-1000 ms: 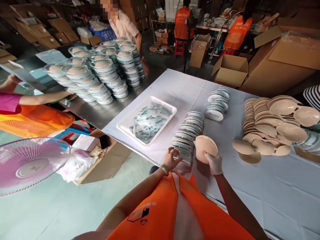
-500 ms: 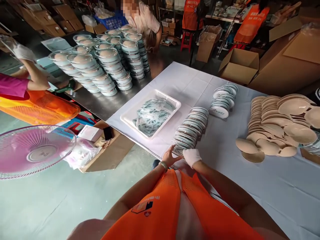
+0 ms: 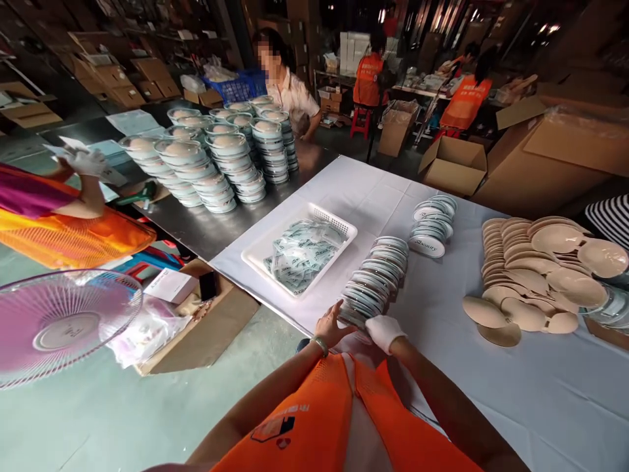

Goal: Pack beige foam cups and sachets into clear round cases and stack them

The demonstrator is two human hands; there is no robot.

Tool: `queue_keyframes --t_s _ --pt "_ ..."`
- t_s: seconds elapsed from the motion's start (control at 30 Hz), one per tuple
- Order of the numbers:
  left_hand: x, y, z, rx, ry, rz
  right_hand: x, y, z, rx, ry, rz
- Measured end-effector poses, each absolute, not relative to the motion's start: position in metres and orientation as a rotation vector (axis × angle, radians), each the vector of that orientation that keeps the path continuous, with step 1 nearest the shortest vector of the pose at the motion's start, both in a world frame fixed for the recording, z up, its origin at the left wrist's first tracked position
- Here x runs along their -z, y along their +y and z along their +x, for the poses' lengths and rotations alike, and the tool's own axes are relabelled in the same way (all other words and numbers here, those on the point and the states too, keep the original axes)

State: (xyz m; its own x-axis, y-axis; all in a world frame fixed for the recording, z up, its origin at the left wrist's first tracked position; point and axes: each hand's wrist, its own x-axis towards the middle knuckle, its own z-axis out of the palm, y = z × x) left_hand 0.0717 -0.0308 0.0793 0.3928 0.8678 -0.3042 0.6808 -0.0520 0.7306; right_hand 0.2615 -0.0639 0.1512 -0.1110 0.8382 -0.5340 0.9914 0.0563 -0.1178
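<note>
A long row of thin oval discs with pale faces and dark edges leans across the white-covered table in front of me. My bare left hand, with a bracelet at the wrist, curls its fingers and thumb round the left side of the row's near end. On the right side of that same end, my white-gloved right hand is closed against the discs. The hands partly hide the nearest discs. Beyond lies a second, shorter group of oval discs, its front one printed with "beauty".
A white plastic tray holds printed packets. Beige spoon-shaped pieces lie piled at right. Stacked clear-lidded containers stand on the metal table. A pink fan and a carton are at left. Co-workers sit nearby.
My view has tilted up, so the scene sits lower. Both hands stay at the row's near end. The co-worker at left has lowered a gloved hand.
</note>
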Motion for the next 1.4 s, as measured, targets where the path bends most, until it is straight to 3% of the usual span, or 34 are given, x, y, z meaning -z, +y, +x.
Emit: queue_keyframes --t_s 0.1,0.2,0.37,0.47,0.63,0.77,0.93,1.07,1.2,1.4 --pt "-0.083 -0.018 0.067 -0.200 1.344 1.856 -0.156 -0.055 0.294 0.735 2.112 2.285" --pt "-0.084 0.000 0.074 -0.213 1.297 1.960 -0.151 -0.023 0.311 0.440 2.161 2.755" --pt "-0.074 0.032 0.111 -0.235 1.149 2.009 -0.123 0.049 0.303 -0.099 2.095 2.816" --pt "-0.062 0.035 0.128 -0.236 1.096 1.972 -0.106 0.063 0.301 -0.035 1.790 2.941" --pt "-0.039 0.012 0.133 -0.334 1.072 1.958 -0.088 0.046 0.301 0.049 1.911 2.800" --pt "-0.041 0.035 0.132 -0.363 1.080 1.981 -0.082 0.037 0.307 -0.099 2.043 2.790" --pt "-0.057 0.127 0.170 -0.562 1.046 1.969 -0.087 0.069 0.370 -0.433 2.228 3.062" --pt "-0.048 0.149 0.214 -0.539 1.103 1.824 -0.084 0.111 0.407 -0.255 2.328 2.978" --pt "-0.031 0.131 0.233 -0.516 1.223 1.683 -0.071 0.121 0.399 -0.066 2.035 2.865" --pt "-0.052 0.144 0.233 -0.548 0.938 2.011 -0.057 0.108 0.407 0.464 2.311 2.990"
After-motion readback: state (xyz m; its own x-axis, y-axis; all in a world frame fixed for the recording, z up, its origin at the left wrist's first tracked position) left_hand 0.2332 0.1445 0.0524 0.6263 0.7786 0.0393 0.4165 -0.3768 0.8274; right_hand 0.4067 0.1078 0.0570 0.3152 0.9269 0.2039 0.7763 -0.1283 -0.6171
